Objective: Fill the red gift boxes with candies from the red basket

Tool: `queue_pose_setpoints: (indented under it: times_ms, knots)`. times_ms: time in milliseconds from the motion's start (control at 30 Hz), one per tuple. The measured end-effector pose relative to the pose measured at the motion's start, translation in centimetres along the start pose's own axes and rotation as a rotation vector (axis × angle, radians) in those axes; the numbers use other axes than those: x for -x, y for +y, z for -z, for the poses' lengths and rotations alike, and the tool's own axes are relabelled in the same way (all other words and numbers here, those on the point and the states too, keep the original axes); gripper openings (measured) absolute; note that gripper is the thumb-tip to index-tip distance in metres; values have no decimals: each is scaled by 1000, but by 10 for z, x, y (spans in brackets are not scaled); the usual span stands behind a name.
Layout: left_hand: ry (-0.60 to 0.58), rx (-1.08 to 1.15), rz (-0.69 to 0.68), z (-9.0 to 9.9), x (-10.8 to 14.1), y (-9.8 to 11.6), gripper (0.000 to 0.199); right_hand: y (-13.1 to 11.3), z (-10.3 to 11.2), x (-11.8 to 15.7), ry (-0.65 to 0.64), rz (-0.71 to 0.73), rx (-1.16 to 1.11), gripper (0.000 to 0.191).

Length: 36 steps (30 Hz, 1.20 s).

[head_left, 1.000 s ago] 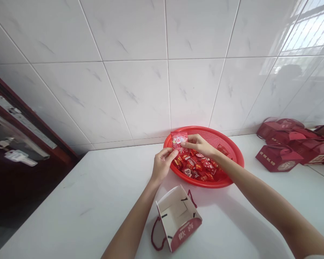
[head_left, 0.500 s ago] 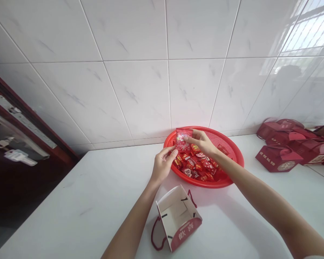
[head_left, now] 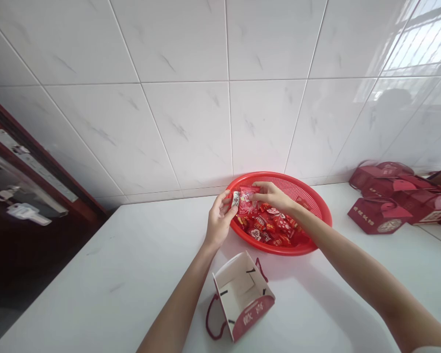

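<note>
My left hand (head_left: 219,218) pinches a small wrapped candy (head_left: 235,200) with a pale, dark-lettered face, over the left rim of a red plastic basket (head_left: 318,245). Beside it, my right hand (head_left: 274,197) is closed on a red and pink candy packet (head_left: 247,200). The two pieces are side by side and partly overlap. Below them, several red-wrapped candies (head_left: 275,230) lie in the basket. Nearer me stands an opened gift box (head_left: 242,294), pale inside, with a red printed flap and dark red cord handles.
Several closed dark red gift boxes (head_left: 380,215) are grouped at the right along the wall. The tiled wall (head_left: 183,127) rises behind the white table (head_left: 132,264). At the left is a dark red door frame (head_left: 40,162), with keys (head_left: 29,213) in a lock.
The packet in my right hand has come down a little toward the basket. A pale-faced candy now shows in my left hand. The opened box has stayed in place.
</note>
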<state>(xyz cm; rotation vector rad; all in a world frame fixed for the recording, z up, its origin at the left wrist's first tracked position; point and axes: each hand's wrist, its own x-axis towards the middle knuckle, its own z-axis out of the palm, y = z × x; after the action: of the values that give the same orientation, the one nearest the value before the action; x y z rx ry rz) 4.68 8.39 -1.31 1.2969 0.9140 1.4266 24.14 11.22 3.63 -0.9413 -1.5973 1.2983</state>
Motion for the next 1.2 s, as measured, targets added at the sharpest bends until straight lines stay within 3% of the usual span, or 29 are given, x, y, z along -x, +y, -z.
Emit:
queue_pose_setpoints:
  times_ms: [167, 300, 600, 967, 1200]
  knots:
    - [-89, 49, 57, 0, 1, 6, 49, 3, 1, -1, -25, 21, -35, 26]
    - [-130, 21, 37, -1, 2, 9, 56, 0, -1, 1, -10, 54, -64, 31]
    - [-121, 6, 24, 0, 1, 8, 53, -4, -3, 4, 5, 63, -54, 35]
    - [-229, -3, 13, 2, 1, 10, 50, -7, -1, 8, -36, -3, 48, 32]
    - [-229, -14, 29, 0, 3, 11, 49, -9, -3, 9, -5, 79, 2, 32]
